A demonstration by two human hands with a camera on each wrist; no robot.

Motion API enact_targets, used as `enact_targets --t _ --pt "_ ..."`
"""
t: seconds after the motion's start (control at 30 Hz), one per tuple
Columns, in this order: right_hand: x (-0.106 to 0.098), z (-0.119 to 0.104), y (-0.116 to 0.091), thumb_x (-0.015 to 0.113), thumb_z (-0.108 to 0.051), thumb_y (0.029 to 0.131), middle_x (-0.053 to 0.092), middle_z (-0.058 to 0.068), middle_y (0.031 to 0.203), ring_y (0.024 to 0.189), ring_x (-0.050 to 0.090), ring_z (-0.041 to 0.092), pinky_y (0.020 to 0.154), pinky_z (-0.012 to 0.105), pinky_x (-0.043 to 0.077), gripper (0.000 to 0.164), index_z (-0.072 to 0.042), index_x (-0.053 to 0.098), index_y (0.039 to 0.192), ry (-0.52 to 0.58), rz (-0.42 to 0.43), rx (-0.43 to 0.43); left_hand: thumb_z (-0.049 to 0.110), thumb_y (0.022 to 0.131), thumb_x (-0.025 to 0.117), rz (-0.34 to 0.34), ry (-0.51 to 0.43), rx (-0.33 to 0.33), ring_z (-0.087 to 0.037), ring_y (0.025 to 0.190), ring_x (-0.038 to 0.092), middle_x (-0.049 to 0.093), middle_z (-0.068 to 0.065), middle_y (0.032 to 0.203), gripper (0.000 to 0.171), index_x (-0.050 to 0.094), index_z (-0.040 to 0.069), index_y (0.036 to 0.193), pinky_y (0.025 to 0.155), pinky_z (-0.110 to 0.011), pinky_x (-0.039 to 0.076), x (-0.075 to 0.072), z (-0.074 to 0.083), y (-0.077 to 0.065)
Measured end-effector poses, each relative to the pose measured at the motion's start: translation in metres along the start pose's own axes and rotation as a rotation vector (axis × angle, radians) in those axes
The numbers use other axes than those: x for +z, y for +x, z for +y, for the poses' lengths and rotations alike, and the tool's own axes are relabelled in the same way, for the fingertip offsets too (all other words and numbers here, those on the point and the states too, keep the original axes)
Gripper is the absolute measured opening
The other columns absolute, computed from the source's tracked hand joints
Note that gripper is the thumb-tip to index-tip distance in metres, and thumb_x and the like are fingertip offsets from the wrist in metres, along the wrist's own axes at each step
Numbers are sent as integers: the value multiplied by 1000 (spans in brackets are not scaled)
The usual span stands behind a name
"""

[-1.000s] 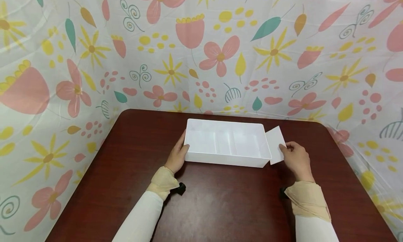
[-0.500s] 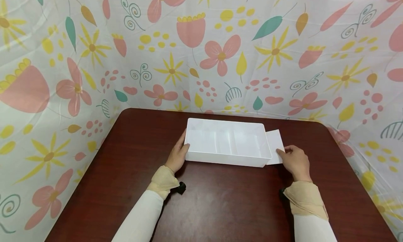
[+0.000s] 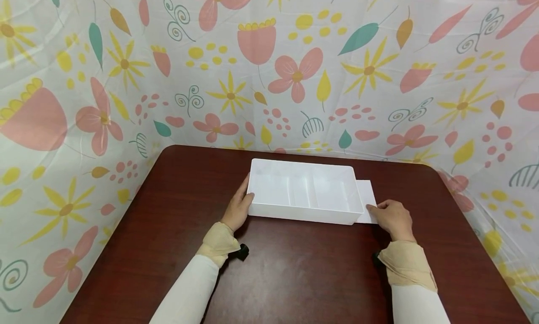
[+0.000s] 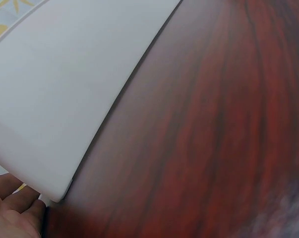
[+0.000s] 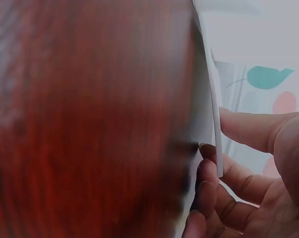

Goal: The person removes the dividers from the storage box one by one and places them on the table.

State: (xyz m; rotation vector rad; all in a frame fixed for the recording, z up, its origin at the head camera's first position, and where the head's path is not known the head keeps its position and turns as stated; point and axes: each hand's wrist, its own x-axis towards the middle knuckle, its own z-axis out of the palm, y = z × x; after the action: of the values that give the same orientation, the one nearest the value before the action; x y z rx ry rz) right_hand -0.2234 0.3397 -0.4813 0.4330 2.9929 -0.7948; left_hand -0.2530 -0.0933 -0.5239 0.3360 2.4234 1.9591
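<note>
A shallow white plastic box (image 3: 301, 215) with low ridges across its floor stands near the table's back edge. My left hand (image 3: 237, 208) holds its left end, thumb at the front corner and the other fingers mostly hidden behind the wall. In the left wrist view the fingers (image 4: 14, 201) show at the box's lower corner. A flat white panel (image 3: 365, 193) juts out from the box's right end. My right hand (image 3: 393, 218) pinches the panel's outer edge, thumb above and fingers beneath, as the right wrist view shows. The box's wall hides the panel's inner edge.
The dark red-brown wooden table (image 3: 286, 268) runs beneath both arms. A floral cloth (image 3: 269, 71) hangs right behind its back edge and along the left side. Small black pieces (image 3: 242, 252) stick out from the wrist wraps.
The white panel has turned from a slant to nearly square with the box's end and sits lower. My right hand has shifted a little left and towards me. The box and left hand stay put.
</note>
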Motion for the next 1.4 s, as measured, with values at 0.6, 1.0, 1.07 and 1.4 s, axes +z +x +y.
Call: enact_targets --t 0.6,1.0,1.07,1.4 --pt "2 2 3 64 -39 87 64 30 96 84 56 42 65 46 46 44 5 68 92 -26 -32 1 24 100 41 1 15 12 -13 129 35 24 10 155 60 19 37 154 104 -47 34 -1 0 0" --pt "5 3 2 58 -39 90 63 30 100 86 55 42 69 48 46 43 3 67 93 5 -9 16 17 101 41 -3 20 41 -11 136 21 25 3 156 59 20 25 155 113 -50 22 -3 13 -5" --pt "5 3 1 57 -39 90 63 29 100 86 55 41 68 48 45 43 3 66 92 15 7 21 13 101 41 -9 12 49 -14 137 22 25 -3 156 59 21 19 155 113 -52 22 -4 22 -9" --pt "4 -10 -4 57 -40 92 64 24 97 81 55 35 62 41 41 41 -1 66 95 54 68 14 9 100 40 3 31 51 -18 137 22 25 -9 156 58 21 13 155 112 -52 22 -5 38 -14"
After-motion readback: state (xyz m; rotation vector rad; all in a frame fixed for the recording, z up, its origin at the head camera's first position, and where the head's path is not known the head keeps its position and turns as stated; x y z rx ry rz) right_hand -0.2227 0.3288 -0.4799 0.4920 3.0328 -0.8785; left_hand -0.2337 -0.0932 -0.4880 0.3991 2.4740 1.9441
